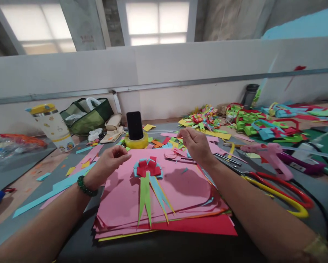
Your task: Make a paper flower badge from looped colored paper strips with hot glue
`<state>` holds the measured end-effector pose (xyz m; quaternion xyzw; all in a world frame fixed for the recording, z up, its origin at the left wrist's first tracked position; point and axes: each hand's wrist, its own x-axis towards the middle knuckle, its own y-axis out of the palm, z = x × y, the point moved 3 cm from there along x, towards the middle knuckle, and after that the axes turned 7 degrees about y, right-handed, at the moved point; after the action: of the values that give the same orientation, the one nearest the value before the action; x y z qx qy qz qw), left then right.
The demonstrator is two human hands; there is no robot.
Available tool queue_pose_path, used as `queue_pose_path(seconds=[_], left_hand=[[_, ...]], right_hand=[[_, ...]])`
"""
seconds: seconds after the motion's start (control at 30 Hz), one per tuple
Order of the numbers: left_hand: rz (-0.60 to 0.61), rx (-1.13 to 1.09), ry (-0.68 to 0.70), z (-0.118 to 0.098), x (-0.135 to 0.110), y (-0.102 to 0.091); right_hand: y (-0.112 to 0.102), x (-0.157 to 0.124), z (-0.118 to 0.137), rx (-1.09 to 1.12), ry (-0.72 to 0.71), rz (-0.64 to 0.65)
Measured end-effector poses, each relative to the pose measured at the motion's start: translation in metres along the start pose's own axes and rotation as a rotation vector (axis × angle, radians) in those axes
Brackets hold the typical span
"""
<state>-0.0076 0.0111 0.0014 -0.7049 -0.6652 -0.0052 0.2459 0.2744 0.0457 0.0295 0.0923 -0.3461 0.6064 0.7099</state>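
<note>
A paper rosette (147, 168) of red and light blue folds, with green and blue pointed tails, lies on a stack of pink paper (185, 197). To its upper left hovers my left hand (110, 160), fingers loosely curled and the thumb apart from them; nothing shows in it. My right hand (195, 144) is raised to the rosette's upper right, thumb and fingers pinched together. Whatever may be between those fingertips is too small to make out. Neither hand touches the rosette. Pink paper pieces (173, 155) lie near my right hand.
A phone (134, 125) leans upright in a yellow tape roll (136, 141). Right of the stack are red-and-yellow-handled scissors (282, 190) and a pink glue gun (271, 155). A tumbler (53, 128) and green bag (88, 117) stand left. Colourful paper pieces (204, 118) are heaped behind.
</note>
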Motion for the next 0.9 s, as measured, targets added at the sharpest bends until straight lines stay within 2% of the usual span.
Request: queue_pose_path(seconds=[0.2, 0.3, 0.37, 0.5, 0.53, 0.6, 0.67, 0.73, 0.8, 0.9], left_hand=[[0.044, 0.032, -0.078, -0.005, -0.001, -0.005], [0.115, -0.011, -0.04, -0.01, -0.004, 0.002], [0.174, -0.039, 0.025, -0.012, -0.007, 0.01], [0.228, 0.022, 0.101, -0.01, -0.012, 0.024], [0.239, 0.038, 0.108, -0.009, -0.012, 0.025], [0.254, 0.03, 0.118, -0.009, -0.011, 0.023], [0.248, -0.05, 0.091, -0.009, -0.008, 0.016], [0.185, -0.208, 0.037, -0.009, -0.004, 0.003], [0.074, -0.36, 0.016, -0.009, 0.003, -0.016], [-0.122, -0.466, 0.082, -0.007, 0.014, -0.05]], right_hand=[[0.006, -0.001, -0.006, -0.04, -0.029, 0.113], [0.016, -0.007, -0.003, -0.021, -0.038, 0.227], [0.025, -0.015, 0.004, 0.001, -0.056, 0.348], [0.041, -0.04, 0.023, -0.097, -0.175, 0.717], [0.044, -0.046, 0.027, -0.166, -0.218, 0.78], [0.048, -0.054, 0.031, -0.312, -0.287, 0.828], [0.05, -0.058, 0.032, -0.408, -0.317, 0.846], [0.051, -0.059, 0.031, -0.436, -0.315, 0.864], [0.052, -0.059, 0.03, -0.429, -0.296, 0.876], [0.052, -0.058, 0.03, -0.408, -0.261, 0.884]])
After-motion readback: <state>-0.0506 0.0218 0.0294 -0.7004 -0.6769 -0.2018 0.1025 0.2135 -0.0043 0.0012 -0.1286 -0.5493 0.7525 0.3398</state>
